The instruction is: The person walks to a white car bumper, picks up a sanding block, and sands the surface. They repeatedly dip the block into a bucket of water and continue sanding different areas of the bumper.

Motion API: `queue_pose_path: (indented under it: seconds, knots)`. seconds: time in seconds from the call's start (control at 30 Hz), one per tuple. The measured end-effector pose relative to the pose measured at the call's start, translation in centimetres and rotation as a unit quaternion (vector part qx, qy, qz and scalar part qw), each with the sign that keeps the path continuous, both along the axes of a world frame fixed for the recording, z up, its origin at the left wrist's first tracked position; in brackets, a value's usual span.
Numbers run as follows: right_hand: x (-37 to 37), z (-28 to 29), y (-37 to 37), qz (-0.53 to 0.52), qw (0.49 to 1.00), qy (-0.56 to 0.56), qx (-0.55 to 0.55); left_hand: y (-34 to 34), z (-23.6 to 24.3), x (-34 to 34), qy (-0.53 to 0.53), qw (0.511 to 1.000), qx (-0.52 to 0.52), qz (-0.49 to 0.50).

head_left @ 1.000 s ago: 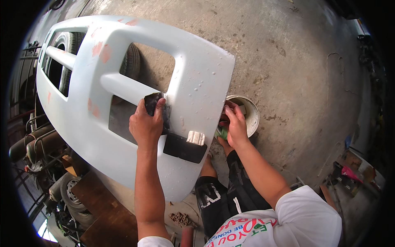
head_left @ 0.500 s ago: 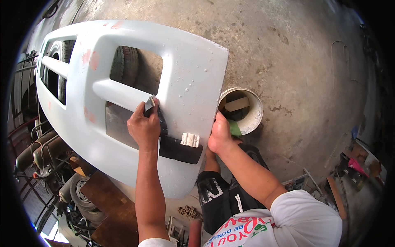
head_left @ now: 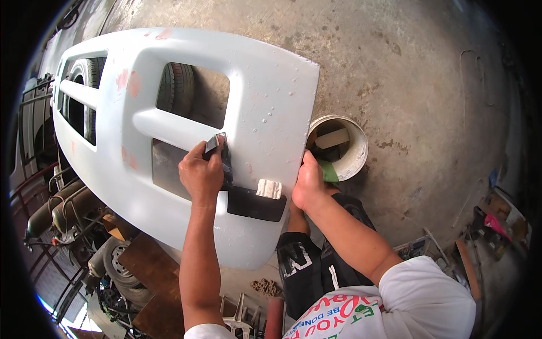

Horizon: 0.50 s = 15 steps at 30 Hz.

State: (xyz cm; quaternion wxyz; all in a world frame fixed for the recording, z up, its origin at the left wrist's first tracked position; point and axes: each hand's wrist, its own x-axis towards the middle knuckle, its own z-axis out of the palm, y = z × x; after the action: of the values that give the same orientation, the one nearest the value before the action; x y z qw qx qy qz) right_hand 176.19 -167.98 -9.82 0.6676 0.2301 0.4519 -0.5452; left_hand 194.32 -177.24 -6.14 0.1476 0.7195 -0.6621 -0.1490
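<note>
A light grey vehicle bumper [head_left: 271,85], with pink patches, cut-out openings and small bumps, lies across the view. My left hand [head_left: 201,172] is closed on a folded dark abrasive sheet [head_left: 222,158] at the inner corner of the middle openings. Just right of it, a black flat pad [head_left: 248,208] lies on the panel, with a crumpled white piece [head_left: 269,188] at its upper right part. My right hand [head_left: 307,183] grips the bumper's right edge, fingers curled and partly hidden.
A white bucket [head_left: 355,158] with blocks and green material stands beside the right edge. Tyres [head_left: 180,90] lie under the bumper. Gas cylinders [head_left: 48,214], a wheel [head_left: 118,263] and brown boards [head_left: 149,265] crowd the lower left; scrap items [head_left: 494,220] lie at the right.
My right hand has moved from over the bucket down and back onto the bumper's edge, uncovering the bucket's contents. My left hand stays on the dark sheet, with its top now folded over.
</note>
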Motion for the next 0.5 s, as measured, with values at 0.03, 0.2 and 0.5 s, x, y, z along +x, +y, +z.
queue_pose_path:
  seconds: [0.03, 0.2, 0.5]
  knots:
    - [-0.2, 0.4, 0.2, -0.002, 1.000, -0.009, 0.006, -1.1, 0.4, 0.8, 0.020, 0.999, 0.011, 0.032]
    - [0.5, -0.7, 0.6, 0.001, 0.999, 0.038, 0.038, 1.4, 0.6, -1.6, 0.028, 0.999, 0.003, 0.031]
    - [0.5, -1.9, 1.0, -0.001, 0.999, 0.036, 0.021, 0.3, 1.4, -0.6, -0.028, 1.000, 0.003, -0.001]
